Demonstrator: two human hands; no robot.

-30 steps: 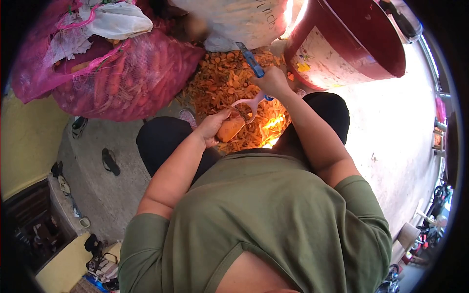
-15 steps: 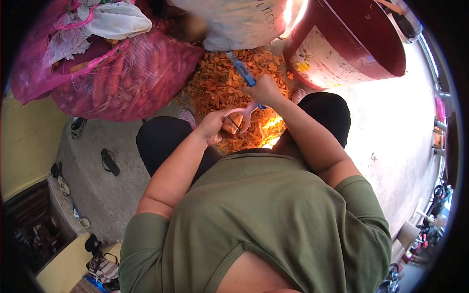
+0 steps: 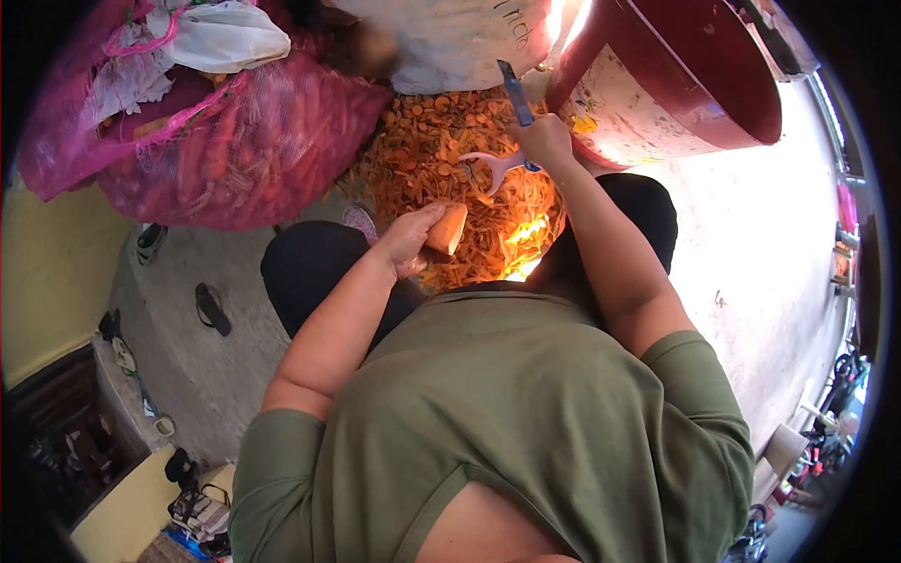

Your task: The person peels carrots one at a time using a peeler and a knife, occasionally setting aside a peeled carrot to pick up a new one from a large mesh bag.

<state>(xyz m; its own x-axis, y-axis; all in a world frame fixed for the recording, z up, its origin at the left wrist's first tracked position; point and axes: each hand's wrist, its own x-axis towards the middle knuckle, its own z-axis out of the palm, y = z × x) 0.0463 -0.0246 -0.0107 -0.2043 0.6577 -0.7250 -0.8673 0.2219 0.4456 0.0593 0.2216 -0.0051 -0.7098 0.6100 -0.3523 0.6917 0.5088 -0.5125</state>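
My left hand (image 3: 405, 244) is closed around a thick peeled carrot (image 3: 449, 231), its pale orange side facing right. To the upper right, my right hand (image 3: 544, 141) grips two tools at once. A blue box cutter (image 3: 515, 97) sticks out above the fist, its blade end pointing up and away. Below the fist juts a pale pink Y-shaped peeler (image 3: 497, 169), apart from the carrot. Under both hands lies a heap of orange carrot peelings and cut slices (image 3: 427, 141), between my knees.
A pink mesh sack of carrots (image 3: 244, 155) stands at left. A white sack (image 3: 460, 42) with writing is behind the heap, beside a blurred brown shape (image 3: 374, 49). A large red tub (image 3: 648, 94) stands at right. A dark slipper (image 3: 212, 310) lies on the concrete floor (image 3: 178, 281).
My right hand has moved up and right, carrying the peeler off the carrot and the box cutter with it. My left hand stays nearly in place, the carrot now showing more fully.
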